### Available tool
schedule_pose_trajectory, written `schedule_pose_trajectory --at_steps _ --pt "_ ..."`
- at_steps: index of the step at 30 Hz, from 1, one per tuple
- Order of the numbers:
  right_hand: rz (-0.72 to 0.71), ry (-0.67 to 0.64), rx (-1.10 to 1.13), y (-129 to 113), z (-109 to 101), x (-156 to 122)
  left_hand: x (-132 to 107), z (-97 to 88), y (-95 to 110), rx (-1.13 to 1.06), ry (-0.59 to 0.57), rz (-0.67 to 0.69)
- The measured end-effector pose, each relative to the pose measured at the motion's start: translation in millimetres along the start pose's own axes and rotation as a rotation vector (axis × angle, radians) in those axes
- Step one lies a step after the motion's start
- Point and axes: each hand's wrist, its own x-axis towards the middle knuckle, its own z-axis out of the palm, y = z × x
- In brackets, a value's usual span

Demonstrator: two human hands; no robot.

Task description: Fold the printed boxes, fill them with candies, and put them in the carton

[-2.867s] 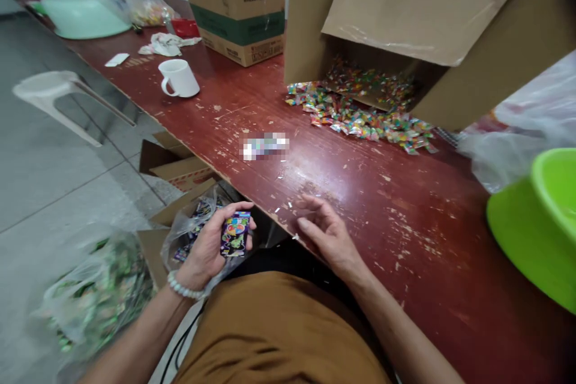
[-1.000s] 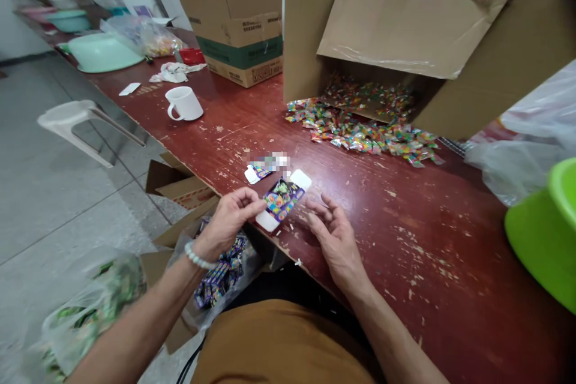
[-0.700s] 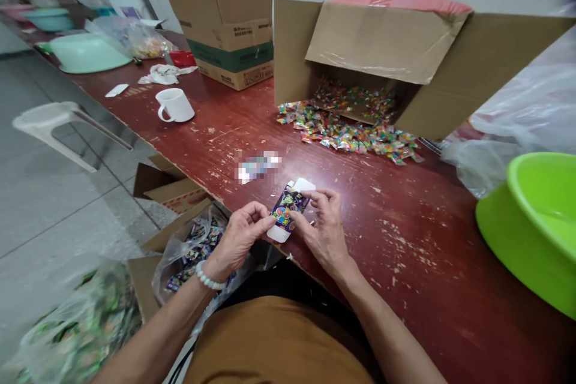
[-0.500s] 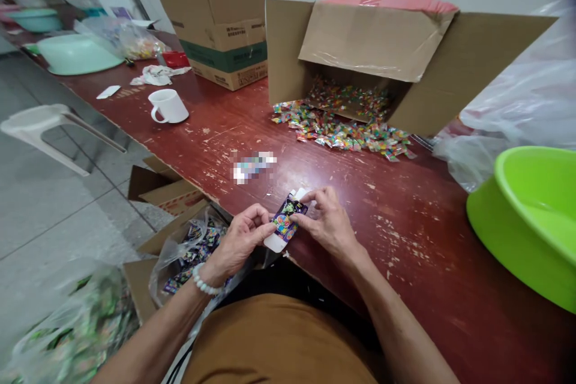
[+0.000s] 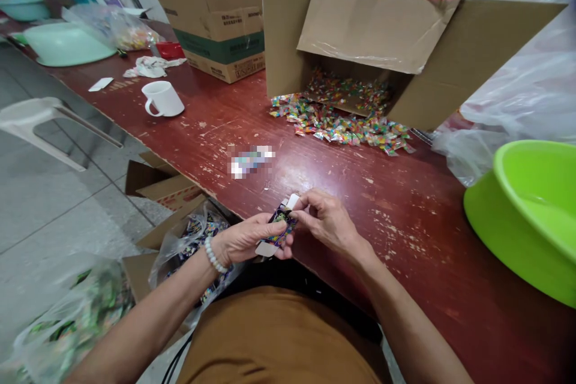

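A small dark printed carton [image 5: 279, 222] with white end flaps is held over the near edge of the table. My left hand [image 5: 258, 234], with a beaded bracelet on its wrist, wraps round the carton, thumb on the printed face and fingers beneath. My right hand [image 5: 318, 213] pinches the white flap at the carton's far end between thumb and fingers. Beyond the hands lies a blurred-out flat item [image 5: 252, 161] on the table. Below my left forearm, a plastic-lined box holds a heap of dark printed packets [image 5: 200, 234].
Wrapped candies [image 5: 342, 126] spill from a tipped cardboard box [image 5: 360, 30]. A green basin [image 5: 504, 204] stands at the right. A white mug [image 5: 168, 99], a second carton box [image 5: 220, 42] and a pale basin [image 5: 67, 45] are at the left. A white stool [image 5: 36, 114] stands on the floor.
My left hand has moved from pinching the carton's edge to wrapping round it, fingers underneath. The carton looks opened out from flat, and my right hand has moved onto its far flap.
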Motion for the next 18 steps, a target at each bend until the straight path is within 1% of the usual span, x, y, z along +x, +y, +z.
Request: schedule_pose_trajectory --at_steps 2,4,5,7,10,13,15,17,18 --pt "0.076 -0.074 -0.046 -2.9 -1.1 1.8 0.8 4.6 0.7 0.098 -0.012 0.015" --pt "0.149 -0.116 0.013 -4.8 -1.1 4.2 0.9 9.1 2.5 0.185 -0.038 0.029" --pt "0.163 -0.124 0.059 -5.6 -1.1 5.2 0.7 10.7 3.4 0.214 -0.049 0.031" --pt "0.144 -0.128 0.117 -7.5 -1.6 5.7 0.0 11.7 4.5 0.246 -0.067 0.036" --pt "0.065 -0.168 0.106 -10.9 -3.9 1.6 -2.1 9.1 4.8 0.274 -0.113 0.03" --pt "0.032 -0.206 0.154 -12.1 -4.9 -6.6 -4.7 4.8 4.7 0.303 -0.159 -0.005" --pt "0.053 -0.265 0.259 -11.4 -4.3 -11.9 -6.4 2.8 4.3 0.318 -0.181 -0.025" --pt "0.075 -0.359 0.345 -11.8 -3.9 -16.3 -7.9 2.6 3.0 0.327 -0.172 -0.039" --pt "0.079 -0.404 0.348 -13.1 -4.0 -18.3 -8.5 3.3 2.2 0.332 -0.158 -0.048"
